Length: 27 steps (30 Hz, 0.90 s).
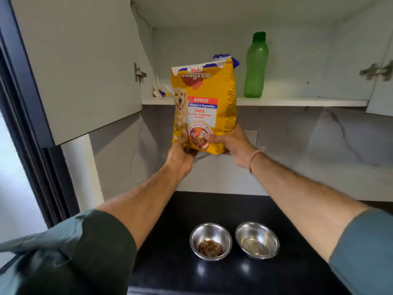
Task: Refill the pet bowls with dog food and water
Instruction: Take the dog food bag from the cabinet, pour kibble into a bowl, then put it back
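Observation:
A yellow dog food bag with a torn-open top is upright in the air just in front of the cupboard shelf. My left hand grips its lower left corner and my right hand grips its lower right side, thumbs on the front. A green water bottle with its cap on stands on the shelf to the right of the bag. Below on the black counter sit two steel bowls: the left bowl holds some brown kibble, the right bowl holds a little water.
Both grey cupboard doors stand open, the left door wide beside my left arm, the right door at the frame edge. A scrap of packaging lies at the shelf's left end. A marble backsplash runs behind the counter.

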{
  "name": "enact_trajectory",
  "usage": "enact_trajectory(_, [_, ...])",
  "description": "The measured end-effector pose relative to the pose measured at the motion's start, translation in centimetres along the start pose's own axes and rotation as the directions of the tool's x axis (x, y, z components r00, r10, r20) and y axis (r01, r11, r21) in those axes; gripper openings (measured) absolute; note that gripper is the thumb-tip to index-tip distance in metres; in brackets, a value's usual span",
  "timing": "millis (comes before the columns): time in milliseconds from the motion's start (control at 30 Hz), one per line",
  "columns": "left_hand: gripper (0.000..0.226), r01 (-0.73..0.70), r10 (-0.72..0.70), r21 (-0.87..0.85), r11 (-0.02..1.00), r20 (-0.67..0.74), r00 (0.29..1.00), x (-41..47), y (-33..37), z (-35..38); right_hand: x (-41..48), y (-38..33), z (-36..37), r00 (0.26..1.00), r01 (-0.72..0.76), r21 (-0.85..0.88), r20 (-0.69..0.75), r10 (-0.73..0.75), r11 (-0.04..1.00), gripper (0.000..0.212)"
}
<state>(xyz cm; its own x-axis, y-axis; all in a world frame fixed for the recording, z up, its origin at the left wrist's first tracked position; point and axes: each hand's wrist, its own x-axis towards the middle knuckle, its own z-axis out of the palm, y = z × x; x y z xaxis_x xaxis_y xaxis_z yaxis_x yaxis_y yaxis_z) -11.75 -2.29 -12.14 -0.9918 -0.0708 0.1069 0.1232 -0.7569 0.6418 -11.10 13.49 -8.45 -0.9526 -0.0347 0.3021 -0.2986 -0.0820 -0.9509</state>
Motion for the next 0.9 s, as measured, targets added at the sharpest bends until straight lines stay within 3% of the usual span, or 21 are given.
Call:
enact_trajectory(67, [0.053, 0.074, -0.074, 0.048, 0.996, -0.001, 0.997, -1.2, -1.2, -0.9, -1.8, 2.1, 1.0, 0.998, 0.001, -0.016, -0.068, -0.002, 1.0, 0.088])
enact_trajectory(233, [0.067, 0.177, -0.173, -0.049, 0.983, 0.083, 0.981, -3.2, -3.8, -3.7, -5.9, 7.5, 2.8, 0.986, -0.006, -0.058, -0.168, -0.004, 0.998, 0.085])
enact_trajectory(400, [0.066, 0.196, -0.188, -0.088, 0.977, 0.095, 0.978, -3.5, -6.1, -7.1, -8.9, 11.1, 2.2, 0.997, -0.02, -0.131, -0.079, 0.01, 0.991, 0.073])
enact_trajectory(533, [0.066, 0.245, -0.235, -0.106, 0.964, 0.096, 0.967, -3.3, -7.4, -9.8, -10.1, 12.7, 0.4, 0.993, -0.091, -0.064, 0.075, 0.096, 0.994, 0.067])
enact_trajectory(600, [0.063, 0.255, -0.248, -0.111, 0.961, 0.067, 0.966, -3.1, -7.7, -11.0, -9.9, 13.1, -0.9, 0.98, -0.155, -0.02, 0.124, 0.156, 0.988, 0.053])
enact_trajectory(700, [0.053, 0.268, -0.267, -0.109, 0.957, 0.022, 0.963, -2.7, -8.0, -12.2, -7.9, 13.1, -2.4, 0.976, -0.216, 0.02, 0.003, 0.216, 0.976, 0.036])
enact_trajectory(800, [0.045, 0.283, -0.284, -0.068, 0.957, -0.013, 0.959, -2.2, -8.1, -12.7, -5.0, 12.4, -3.2, 0.961, -0.255, 0.041, -0.098, 0.258, 0.966, 0.041])
enact_trajectory(900, [0.05, 0.343, -0.344, -0.05, 0.938, -0.033, 0.938, -1.7, -8.0, -12.8, -2.0, 12.0, -3.7, 0.914, -0.399, 0.1, 0.125, 0.386, 0.911, 0.068])
